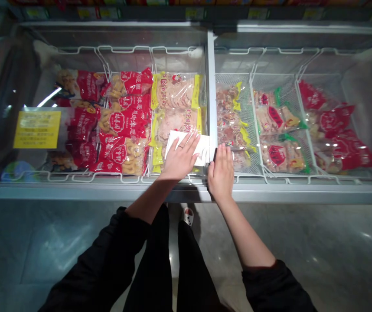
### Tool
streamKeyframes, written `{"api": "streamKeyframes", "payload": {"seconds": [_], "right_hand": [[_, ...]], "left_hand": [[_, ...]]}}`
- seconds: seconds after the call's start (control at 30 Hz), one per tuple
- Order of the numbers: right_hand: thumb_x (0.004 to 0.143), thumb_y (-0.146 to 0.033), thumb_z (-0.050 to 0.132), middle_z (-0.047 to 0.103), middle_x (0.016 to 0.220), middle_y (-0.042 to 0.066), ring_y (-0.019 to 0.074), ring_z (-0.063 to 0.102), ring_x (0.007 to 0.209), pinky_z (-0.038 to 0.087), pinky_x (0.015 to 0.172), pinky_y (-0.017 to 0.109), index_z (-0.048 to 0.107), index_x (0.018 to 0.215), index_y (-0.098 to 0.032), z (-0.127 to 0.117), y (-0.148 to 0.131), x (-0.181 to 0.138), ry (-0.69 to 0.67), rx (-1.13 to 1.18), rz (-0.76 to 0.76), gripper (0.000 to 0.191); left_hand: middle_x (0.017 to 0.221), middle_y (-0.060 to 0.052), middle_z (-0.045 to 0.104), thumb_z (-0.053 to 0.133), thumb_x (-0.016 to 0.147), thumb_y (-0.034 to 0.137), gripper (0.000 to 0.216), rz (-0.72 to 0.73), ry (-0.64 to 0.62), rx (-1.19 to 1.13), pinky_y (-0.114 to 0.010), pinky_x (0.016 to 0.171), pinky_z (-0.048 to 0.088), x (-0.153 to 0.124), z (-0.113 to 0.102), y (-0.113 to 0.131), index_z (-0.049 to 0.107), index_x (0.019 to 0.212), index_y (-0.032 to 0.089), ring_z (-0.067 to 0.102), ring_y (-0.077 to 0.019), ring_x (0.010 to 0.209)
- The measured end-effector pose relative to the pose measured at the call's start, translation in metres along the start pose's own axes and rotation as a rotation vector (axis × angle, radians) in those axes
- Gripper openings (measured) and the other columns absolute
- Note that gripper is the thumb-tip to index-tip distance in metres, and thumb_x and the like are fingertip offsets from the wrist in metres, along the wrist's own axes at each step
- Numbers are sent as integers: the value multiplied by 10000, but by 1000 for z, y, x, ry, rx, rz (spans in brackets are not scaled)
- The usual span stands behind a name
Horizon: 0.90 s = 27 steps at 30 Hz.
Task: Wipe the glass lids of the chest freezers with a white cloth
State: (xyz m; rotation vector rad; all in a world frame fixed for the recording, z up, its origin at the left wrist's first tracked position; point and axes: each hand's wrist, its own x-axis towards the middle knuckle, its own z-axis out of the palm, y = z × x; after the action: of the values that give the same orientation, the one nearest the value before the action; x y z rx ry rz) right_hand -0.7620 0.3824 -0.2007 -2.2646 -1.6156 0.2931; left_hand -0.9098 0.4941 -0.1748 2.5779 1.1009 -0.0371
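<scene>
My left hand (182, 157) lies flat, fingers spread, on a folded white cloth or paper towel (203, 149). That white piece rests on the glass lid (181, 60) of a chest freezer, left of the middle frame bar (211, 95). My right hand (221, 171) is laid flat with its fingers stretched out close together, just right of the bar at the front. It holds nothing. Under the glass below my left hand are clear packs with yellow ends (176, 91); part of one is hidden by the cloth and hand.
Red bags of frozen food (124, 119) fill wire baskets on the left. Green-edged packs (277, 119) and more red bags (337, 123) lie to the right. A yellow notice (37, 129) is at the left. The freezer's front rail (75, 191) runs across before me.
</scene>
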Motion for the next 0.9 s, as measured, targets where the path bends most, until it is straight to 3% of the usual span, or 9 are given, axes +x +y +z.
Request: {"api": "streamKeyframes", "payload": {"seconds": [0.1,0.2,0.3,0.43,0.6,0.73,0.9], "right_hand": [[1094,-217,263,388,1762,137,246,213,1687,281,1354,533,196,1753,-168,1,0,-4,55,35,22,664],[1099,-225,265,415,1748,136,241,248,1678,294,1349,536,203,1754,-192,2,2,-6,62,61,18,660],[1090,-202,257,423,1742,148,240,251,1677,305,1348,525,263,1736,-155,3,4,-5,49,68,18,648],[1066,-170,266,427,1740,150,240,249,1677,314,1349,524,314,1716,-124,3,5,-4,30,82,21,653],[1039,-151,295,414,1747,146,239,267,1672,303,1358,507,303,1720,-114,2,2,-3,5,73,10,681],[1051,-174,299,414,1749,133,234,272,1670,310,1353,514,283,1730,-150,3,3,-3,5,64,0,680],[1039,-150,297,425,1743,132,225,259,1673,320,1344,528,302,1720,-160,2,5,-4,11,53,-21,681]], "left_hand": [[1795,-42,299,318,1130,406,629,79,-48,3,-542,1365,224,-4,1,15,299,1723,197,277,-255,1675],[1796,-8,294,315,1135,407,610,145,-61,3,-527,1367,217,12,2,24,304,1721,240,276,-235,1675],[1797,-4,290,288,1136,341,593,106,-36,6,-514,1368,210,24,1,20,308,1720,240,284,-222,1672],[1798,-23,285,277,1127,305,606,-22,-7,13,-518,1370,204,4,2,14,286,1726,212,268,-225,1678],[1802,-21,274,272,1125,323,616,-57,-36,26,-539,1374,195,-23,7,26,284,1727,193,257,-238,1681],[1806,3,273,254,1128,327,611,5,-19,6,-516,1379,180,-3,9,29,277,1731,231,244,-209,1684],[1803,1,292,295,1111,300,617,-12,-6,-31,-496,1382,176,24,1,4,299,1723,223,264,-212,1678]]}}
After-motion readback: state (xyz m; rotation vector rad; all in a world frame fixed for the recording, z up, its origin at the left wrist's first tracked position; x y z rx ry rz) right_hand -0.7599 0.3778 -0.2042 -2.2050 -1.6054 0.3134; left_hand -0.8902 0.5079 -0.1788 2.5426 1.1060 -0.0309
